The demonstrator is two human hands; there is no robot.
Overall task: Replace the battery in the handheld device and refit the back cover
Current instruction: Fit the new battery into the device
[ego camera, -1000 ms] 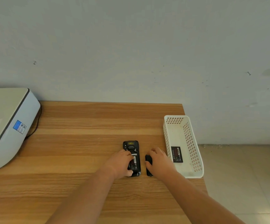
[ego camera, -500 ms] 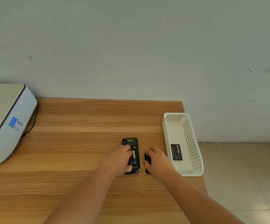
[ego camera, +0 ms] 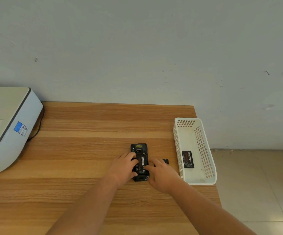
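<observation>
The black handheld device (ego camera: 138, 148) lies face down on the wooden table (ego camera: 86, 150), its back open and a battery (ego camera: 141, 162) sitting in the bay. My left hand (ego camera: 123, 168) grips the device along its left side. My right hand (ego camera: 161, 173) has its fingertips on the battery's right edge. The black back cover (ego camera: 165, 161) lies on the table just right of the device, mostly hidden behind my right hand. A second black battery (ego camera: 188, 159) lies in the white basket (ego camera: 208, 179).
A white and grey printer (ego camera: 6, 128) stands at the table's left end with a cable behind it. The basket sits at the table's right edge, beyond which is tiled floor (ego camera: 256, 184). A wall runs behind the table.
My right hand has moved left, off the back cover and onto the battery in the device. My left hand stays on the device.
</observation>
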